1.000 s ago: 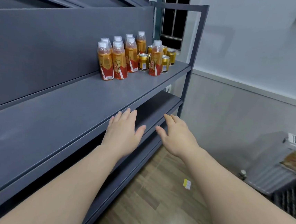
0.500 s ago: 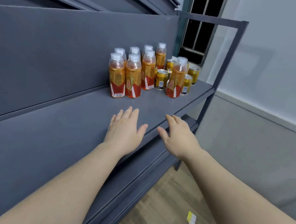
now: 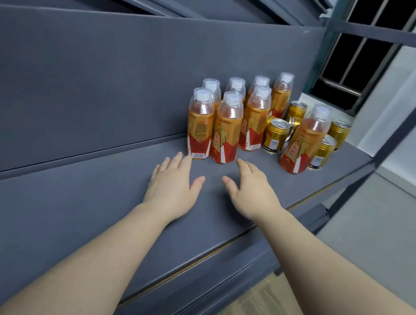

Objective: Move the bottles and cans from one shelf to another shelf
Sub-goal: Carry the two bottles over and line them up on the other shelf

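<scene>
Bottles: eight, clear plastic, white caps, orange drink, glossy red-gold sleeves. They stand upright in a cluster on the matte grey shelf, at 12 o'clock from both hands. Probably full and moderately heavy, with slightly yielding walls and slick sleeves; grip mid-body.

Cans: gold metal, rigid, smooth, squat, at 1 o'clock; grip round the side.

Left hand, right hand: fingers extended, empty, near the front bottles.
</scene>
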